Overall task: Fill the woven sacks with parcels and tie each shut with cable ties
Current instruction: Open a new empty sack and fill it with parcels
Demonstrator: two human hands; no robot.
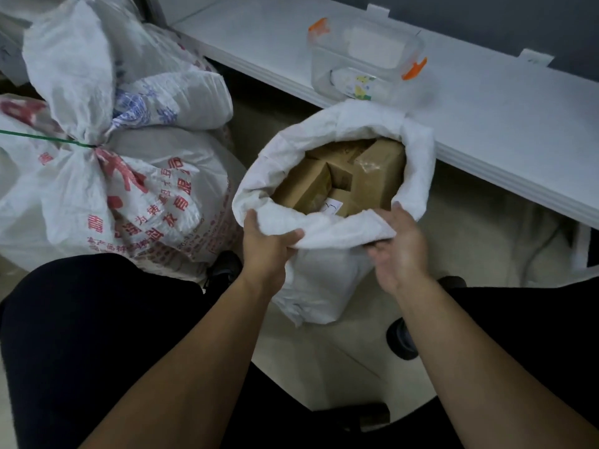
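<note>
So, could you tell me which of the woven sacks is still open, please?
The plain white sack by the left hand and right hand, brown parcels showing; the red-printed sack is already tied with a green cable tie.

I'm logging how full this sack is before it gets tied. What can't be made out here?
Head view only:
- Lower parcels: hidden by the open sack wall.
- Right hand fingers: under the rolled rim.
- Clear container contents: blurred.
- Green cable tie: cut off at the left edge.
</note>
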